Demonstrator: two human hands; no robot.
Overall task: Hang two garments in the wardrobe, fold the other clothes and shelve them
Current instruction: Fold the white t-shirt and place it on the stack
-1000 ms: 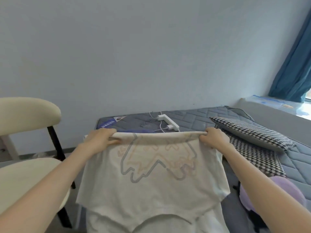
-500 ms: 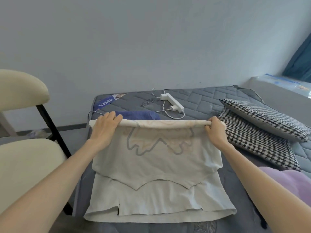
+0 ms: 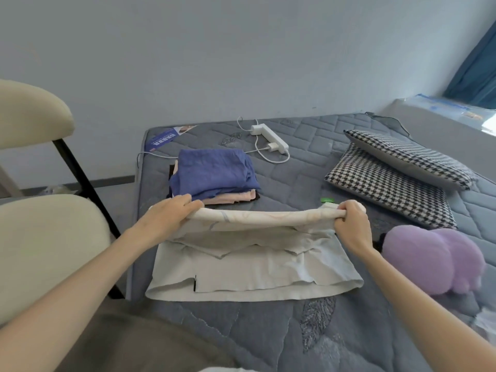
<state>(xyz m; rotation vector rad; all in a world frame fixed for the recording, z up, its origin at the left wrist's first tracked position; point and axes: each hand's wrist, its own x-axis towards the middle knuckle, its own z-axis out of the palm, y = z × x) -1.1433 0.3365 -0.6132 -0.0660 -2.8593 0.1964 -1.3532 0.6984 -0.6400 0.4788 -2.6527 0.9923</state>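
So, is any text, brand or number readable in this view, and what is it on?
No text reads clearly.
On the blue label at the corner of the mattress: white characters, too blurred to read.
On the white T-shirt: faint print lines along the folded edge, no letters to make out.
On the green tag: too small to tell.
On the plastic film on the window sill: blue markings, blurred.
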